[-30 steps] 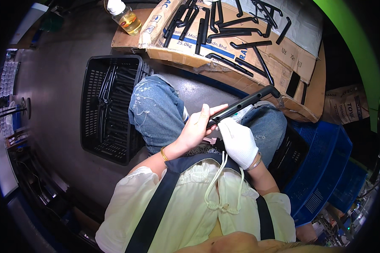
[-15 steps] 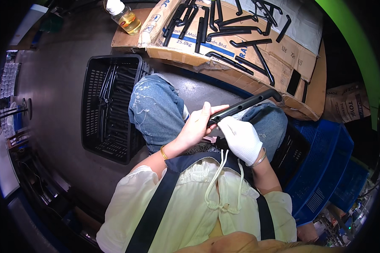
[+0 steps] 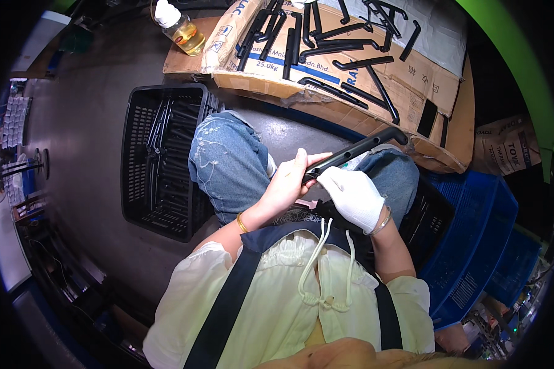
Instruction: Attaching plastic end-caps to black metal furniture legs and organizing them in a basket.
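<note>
A long black plastic handle (image 3: pixel 358 148), with holes along its side and a bent far end, lies slantwise over my lap. My bare left hand (image 3: pixel 287 183) is closed around its near end, thumb pointing up and away. My right hand (image 3: pixel 354 195), in a white glove, is closed with its fingertips pinched against the underside of that near end. Whatever sits between those gloved fingertips is hidden. Ahead, on a flattened cardboard box (image 3: pixel 271 79), lie several similar black handles (image 3: pixel 335 92), scattered and partly overlapping.
On the floor to my left stands a black crate (image 3: pixel 128 154) packed with black handles. A pump bottle of yellow liquid (image 3: pixel 188 38) is at the cardboard's far left. Blue crates (image 3: pixel 468 246) stand to my right, and a brown printed sack (image 3: pixel 505 147) behind them.
My hands and the handle keep almost the same pose, the gloved hand shifted very slightly. The view has moved a little. A pale shape now shows at the top edge above the handles.
</note>
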`<action>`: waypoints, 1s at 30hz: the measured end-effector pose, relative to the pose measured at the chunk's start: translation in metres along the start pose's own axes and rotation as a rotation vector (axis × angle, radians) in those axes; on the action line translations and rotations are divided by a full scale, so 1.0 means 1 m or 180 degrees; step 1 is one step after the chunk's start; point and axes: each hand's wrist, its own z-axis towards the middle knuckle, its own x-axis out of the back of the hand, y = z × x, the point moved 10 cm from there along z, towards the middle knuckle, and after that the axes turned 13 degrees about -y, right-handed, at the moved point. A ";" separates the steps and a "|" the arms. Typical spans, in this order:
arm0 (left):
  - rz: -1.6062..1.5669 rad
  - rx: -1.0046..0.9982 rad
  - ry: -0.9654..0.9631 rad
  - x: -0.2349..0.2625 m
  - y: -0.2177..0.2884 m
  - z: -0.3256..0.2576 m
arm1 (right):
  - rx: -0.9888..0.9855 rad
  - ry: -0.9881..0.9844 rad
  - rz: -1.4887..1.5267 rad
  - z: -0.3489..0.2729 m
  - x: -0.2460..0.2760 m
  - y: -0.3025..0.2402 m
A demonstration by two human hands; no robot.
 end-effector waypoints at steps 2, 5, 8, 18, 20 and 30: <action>-0.0030 -0.0016 0.0006 0.001 -0.001 0.001 | 0.0016 -0.0036 0.0006 0.000 -0.001 0.001; -0.0023 -0.0060 -0.0007 0.001 -0.002 0.002 | 0.0103 0.0041 0.0020 0.000 0.002 0.000; -0.0010 0.0052 -0.0009 0.001 -0.004 0.002 | 0.0118 -0.0102 0.0049 0.000 -0.002 0.000; -0.0677 -0.0803 0.0304 -0.001 -0.001 -0.001 | -0.1926 0.0888 0.2408 -0.005 -0.016 0.047; -0.1000 -0.0686 0.0187 -0.012 -0.004 -0.002 | -0.1713 0.1721 0.3285 -0.003 -0.021 0.063; -0.0470 -0.0344 -0.0431 -0.019 -0.021 -0.004 | -0.1803 0.1391 0.2930 0.005 0.007 0.093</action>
